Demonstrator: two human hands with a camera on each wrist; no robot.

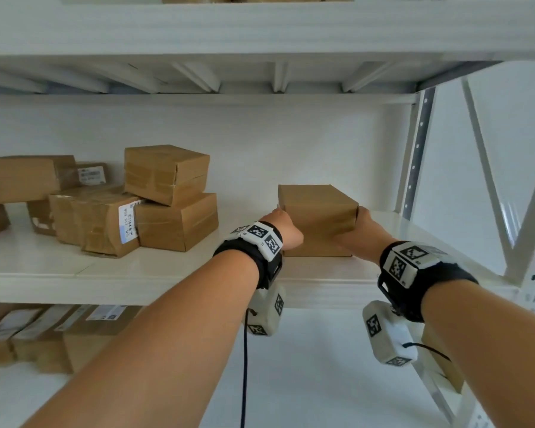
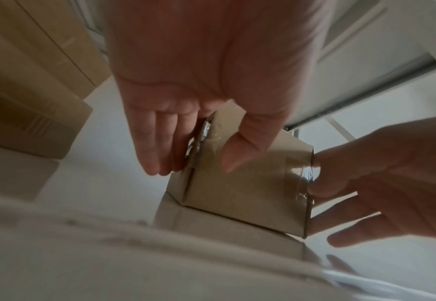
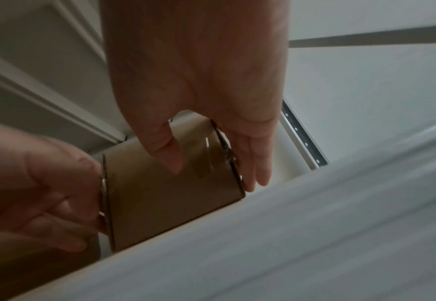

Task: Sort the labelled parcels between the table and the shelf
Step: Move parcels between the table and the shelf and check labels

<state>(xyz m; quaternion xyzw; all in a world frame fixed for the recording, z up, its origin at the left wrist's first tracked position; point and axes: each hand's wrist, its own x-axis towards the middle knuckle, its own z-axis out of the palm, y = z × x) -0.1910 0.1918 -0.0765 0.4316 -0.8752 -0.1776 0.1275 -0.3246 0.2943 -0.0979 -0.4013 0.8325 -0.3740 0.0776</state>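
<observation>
A small plain brown parcel [image 1: 318,220] stands on the white middle shelf [image 1: 136,270], towards its right end. My left hand [image 1: 283,230] holds its left side and my right hand [image 1: 363,230] holds its right side. In the left wrist view the left hand [image 2: 195,167] lays its fingers along the parcel's [image 2: 242,193] taped side edge, thumb on the front face. The right wrist view has the right hand [image 3: 217,175] the same way round the parcel [image 3: 165,201]. No label shows on its visible faces.
A pile of taped brown parcels [image 1: 121,205], some with white labels, fills the left of the same shelf. More labelled parcels [image 1: 44,329] lie on the shelf below. The perforated upright post [image 1: 417,156] stands just right of the parcel. The upper shelf [image 1: 260,26] hangs overhead.
</observation>
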